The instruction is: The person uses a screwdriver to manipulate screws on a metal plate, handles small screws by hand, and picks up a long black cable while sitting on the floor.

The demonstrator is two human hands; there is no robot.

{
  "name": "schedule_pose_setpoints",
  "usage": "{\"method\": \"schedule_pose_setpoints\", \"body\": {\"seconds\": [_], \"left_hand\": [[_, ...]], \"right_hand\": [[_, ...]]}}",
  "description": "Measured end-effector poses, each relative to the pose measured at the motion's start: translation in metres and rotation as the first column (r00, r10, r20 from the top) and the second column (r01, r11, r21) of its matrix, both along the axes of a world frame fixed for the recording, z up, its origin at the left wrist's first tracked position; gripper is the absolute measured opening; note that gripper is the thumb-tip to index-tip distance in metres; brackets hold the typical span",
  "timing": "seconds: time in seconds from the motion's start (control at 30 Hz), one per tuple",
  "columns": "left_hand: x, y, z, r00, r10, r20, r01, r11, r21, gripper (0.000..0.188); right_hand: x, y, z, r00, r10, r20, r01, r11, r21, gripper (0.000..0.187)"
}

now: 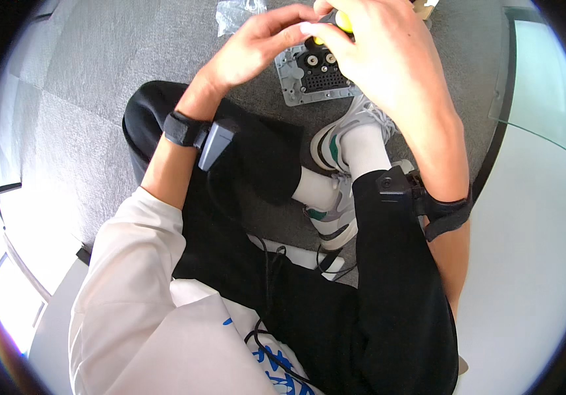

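Observation:
At the top of the head view, my right hand (388, 56) is closed around a yellow-green and black handled tool (344, 22), mostly hidden by the fingers, so its exact kind does not show. My left hand (264, 41) meets it from the left, thumb and fingers pinched together; what lies between them is hidden. Just below both hands, a grey frame-like housing (289, 84) rests on the carpet. Set in it is a black panel (325, 80) with two round pale-centred parts and a grid of small holes. My hands cover its upper part.
A clear plastic bag (238, 14) lies beyond my left hand on the grey carpet (92, 59). My shoes (335, 141) sit close below the housing. To the right stands a white surface with a glass edge (539, 135). A thin black cable (276, 253) runs near my lap.

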State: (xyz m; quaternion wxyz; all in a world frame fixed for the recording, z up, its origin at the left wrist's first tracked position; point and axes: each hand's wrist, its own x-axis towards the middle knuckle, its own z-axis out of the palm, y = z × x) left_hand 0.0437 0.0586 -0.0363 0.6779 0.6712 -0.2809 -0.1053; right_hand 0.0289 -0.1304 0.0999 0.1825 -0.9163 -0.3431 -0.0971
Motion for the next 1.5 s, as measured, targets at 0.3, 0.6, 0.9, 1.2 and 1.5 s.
{"method": "schedule_pose_setpoints", "body": {"seconds": [0.3, 0.6, 0.9, 1.2, 1.5], "left_hand": [[-0.015, -0.02, 0.01, 0.985, 0.133, 0.114, -0.144, 0.985, 0.099, 0.043], [-0.016, -0.014, 0.022, 0.985, 0.053, -0.165, -0.042, 0.997, 0.071, 0.046], [-0.003, 0.001, 0.0, 0.964, 0.257, 0.071, -0.266, 0.943, 0.198, 0.046], [-0.015, -0.009, 0.015, 0.991, 0.093, 0.098, -0.111, 0.974, 0.196, 0.053], [-0.006, 0.002, -0.005, 0.973, 0.23, -0.023, -0.215, 0.936, 0.278, 0.049]], "right_hand": [[-0.004, -0.001, 0.004, 0.981, -0.145, -0.127, 0.14, 0.989, -0.051, 0.029], [0.004, -0.009, -0.005, 0.993, 0.009, -0.116, -0.01, 1.0, -0.001, 0.019], [0.0, -0.006, -0.001, 0.995, 0.094, 0.035, -0.098, 0.986, 0.135, 0.017], [0.001, -0.003, 0.002, 0.971, -0.093, -0.222, 0.085, 0.995, -0.048, 0.024], [0.001, -0.006, -0.004, 0.988, 0.153, 0.026, -0.155, 0.985, 0.077, 0.013]]}}
